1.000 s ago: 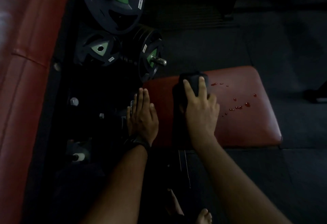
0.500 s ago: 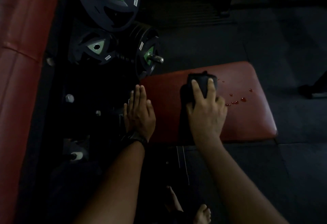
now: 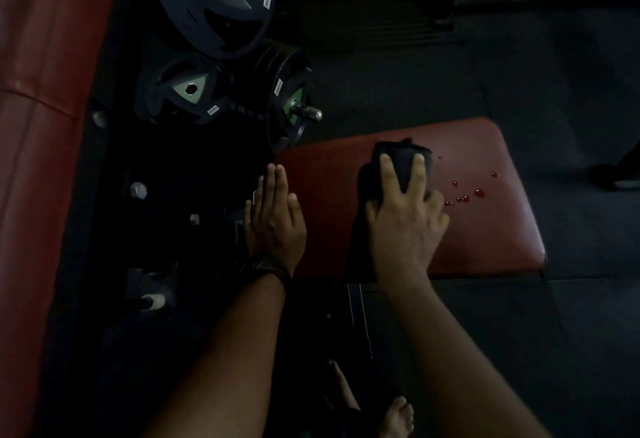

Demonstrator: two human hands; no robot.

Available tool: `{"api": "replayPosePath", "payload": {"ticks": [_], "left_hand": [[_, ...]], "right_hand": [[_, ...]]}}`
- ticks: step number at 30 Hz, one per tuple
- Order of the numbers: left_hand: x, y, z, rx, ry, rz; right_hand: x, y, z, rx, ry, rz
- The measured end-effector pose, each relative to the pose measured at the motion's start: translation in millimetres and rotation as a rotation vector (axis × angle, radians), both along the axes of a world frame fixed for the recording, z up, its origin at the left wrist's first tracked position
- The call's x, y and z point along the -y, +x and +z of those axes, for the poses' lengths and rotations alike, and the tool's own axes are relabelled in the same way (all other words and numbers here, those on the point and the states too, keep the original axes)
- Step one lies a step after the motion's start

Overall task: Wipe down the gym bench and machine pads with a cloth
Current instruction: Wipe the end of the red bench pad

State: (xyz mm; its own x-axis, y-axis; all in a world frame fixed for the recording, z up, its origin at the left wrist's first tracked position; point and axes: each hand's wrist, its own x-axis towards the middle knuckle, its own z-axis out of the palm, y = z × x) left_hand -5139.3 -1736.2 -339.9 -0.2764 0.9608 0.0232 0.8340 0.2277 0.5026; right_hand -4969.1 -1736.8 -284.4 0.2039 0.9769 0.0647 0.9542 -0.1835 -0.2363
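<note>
A red padded seat (image 3: pixel 491 226) fills the middle right of the view. My right hand (image 3: pixel 405 219) presses a dark cloth (image 3: pixel 401 164) flat onto the pad with straight spread fingers. Just right of the cloth, several water drops (image 3: pixel 467 195) glisten on the pad. My left hand (image 3: pixel 275 216) rests flat on the pad's left edge with its fingers straight and together; a dark band circles that wrist.
A long red back pad (image 3: pixel 38 126) runs down the left edge. Black weight plates with green centres (image 3: pixel 221 5) hang on steel pegs above the seat. Dark rubber floor (image 3: pixel 519 57) surrounds the seat. My bare feet (image 3: pixel 394 417) show at the bottom.
My right hand has slid the cloth rightward along the pad, covering the drops nearest it. My left hand has stayed on the pad's left edge.
</note>
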Motion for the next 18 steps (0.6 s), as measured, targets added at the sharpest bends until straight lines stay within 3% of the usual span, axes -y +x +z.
{"api": "replayPosePath", "payload": {"ticks": [5,8,11,16,18], "left_hand": [[-2.5,-1.7,-4.8,-0.008,-0.004,-0.001],[0.1,-8.0,-9.4,-0.048,-0.022,-0.029],[1.1,-9.6,-8.1,-0.047,-0.020,-0.046],[-0.4,-0.7,0.4,0.002,0.004,-0.002],[0.1,-2.3,-0.1,0.011,-0.005,-0.004]], "right_hand": [[66.2,-55.7,-2.5,-0.068,-0.053,0.063],[51.6,-70.5,-1.7,-0.083,-0.034,0.294],[8.6,-46.4,-1.5,0.025,0.002,0.515],[-8.2,-7.6,-2.0,0.027,0.002,0.067],[18.7,-19.3,-4.3,0.025,-0.023,0.015]]}}
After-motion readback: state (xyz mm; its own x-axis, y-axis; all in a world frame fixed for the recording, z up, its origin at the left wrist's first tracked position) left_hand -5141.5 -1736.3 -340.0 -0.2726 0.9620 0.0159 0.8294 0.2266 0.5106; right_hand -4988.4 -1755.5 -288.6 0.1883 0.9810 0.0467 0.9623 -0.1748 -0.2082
